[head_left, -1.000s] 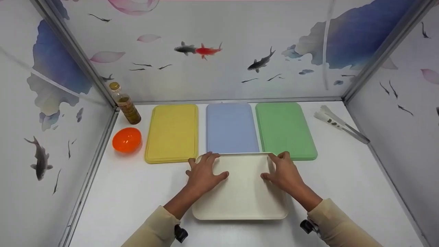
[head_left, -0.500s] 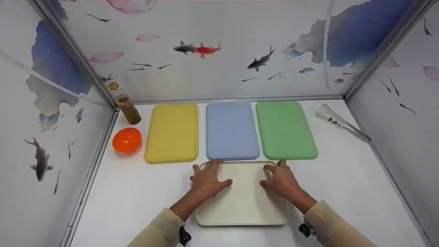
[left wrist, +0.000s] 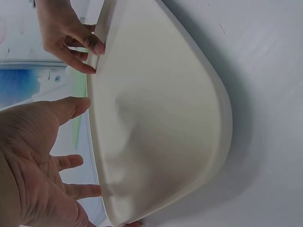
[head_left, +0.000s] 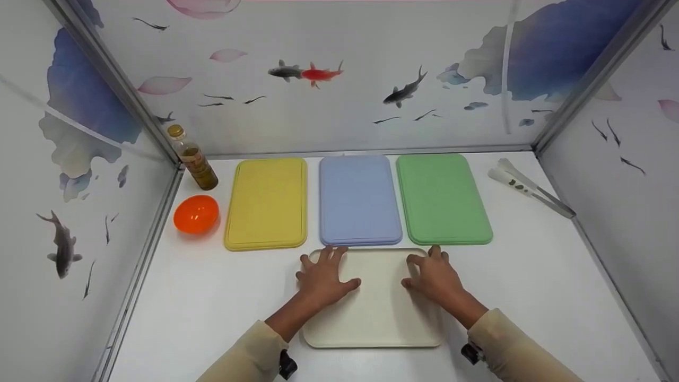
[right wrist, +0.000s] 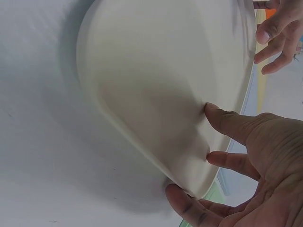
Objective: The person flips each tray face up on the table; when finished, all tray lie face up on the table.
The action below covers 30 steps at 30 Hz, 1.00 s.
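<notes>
A cream, shallow rectangular tray (head_left: 374, 318) with a low raised rim lies on the table in front of the person. At its far left corner the left hand (head_left: 322, 278) is spread, fingers straight and fingertips at the rim, thumb over the tray's inside. Over the far right corner, the right hand (head_left: 437, 276) has its index finger and thumb above the inner surface. One finger (right wrist: 182, 201) of that hand reaches outside the rim in the right wrist view. Just beyond the tray's far edge lies a blue board (head_left: 360, 201) with rounded corners.
A yellow board (head_left: 268, 204) and a green board (head_left: 444, 199) flank the blue one. At the left stand an orange bowl (head_left: 196, 215) and an oil bottle (head_left: 196, 164). Tongs (head_left: 530, 188) lie at the back right. Printed walls (head_left: 339, 122) enclose the table (head_left: 212, 307).
Both hands have drawn the tray toward the person, uncovering the near edge of the blue board. Over the last half second the tray and hands have hardly moved.
</notes>
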Available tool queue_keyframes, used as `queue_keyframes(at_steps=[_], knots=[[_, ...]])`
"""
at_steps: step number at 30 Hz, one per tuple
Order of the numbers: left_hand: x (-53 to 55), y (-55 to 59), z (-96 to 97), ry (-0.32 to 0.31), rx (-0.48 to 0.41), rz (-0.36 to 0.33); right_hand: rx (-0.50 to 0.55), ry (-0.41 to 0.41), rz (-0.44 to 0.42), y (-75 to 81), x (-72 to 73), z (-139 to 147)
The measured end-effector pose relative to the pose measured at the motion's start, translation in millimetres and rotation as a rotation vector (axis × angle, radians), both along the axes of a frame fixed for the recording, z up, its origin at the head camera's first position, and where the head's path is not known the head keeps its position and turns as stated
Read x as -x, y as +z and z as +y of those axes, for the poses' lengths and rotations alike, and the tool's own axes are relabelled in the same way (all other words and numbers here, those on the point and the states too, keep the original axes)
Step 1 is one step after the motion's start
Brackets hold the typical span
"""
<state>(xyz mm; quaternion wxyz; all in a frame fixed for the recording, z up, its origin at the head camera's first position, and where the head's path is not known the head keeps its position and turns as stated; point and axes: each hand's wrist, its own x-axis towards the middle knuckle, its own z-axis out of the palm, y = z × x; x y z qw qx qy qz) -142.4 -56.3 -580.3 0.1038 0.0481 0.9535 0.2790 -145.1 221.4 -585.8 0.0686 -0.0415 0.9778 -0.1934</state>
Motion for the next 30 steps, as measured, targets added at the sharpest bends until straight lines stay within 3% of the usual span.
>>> queue_keyframes(at_steps=[7,15,20,26,30], knots=[[-1.4,0.3,-9.8,-0.017,-0.062,-0.018,-0.019,0.003,-0.023,1.5,1.8,-1.3],[4.1,-0.5,-29.5,-0.019,-0.099,0.033,-0.058,0.032,-0.037,11.0,7.7,-6.5],[13.0,-2.6,-46.0,0.039,-0.098,0.067,0.004,0.03,0.03,14.0,19.7,-16.8],[28.5,-8.6,-71.0,0.163,-0.154,0.079,0.109,0.054,0.074,15.5,35.0,-41.2],[38.3,-11.6,-88.8,0.234,-0.143,0.082,0.159,0.082,0.097,16.9,43.4,-62.5]])
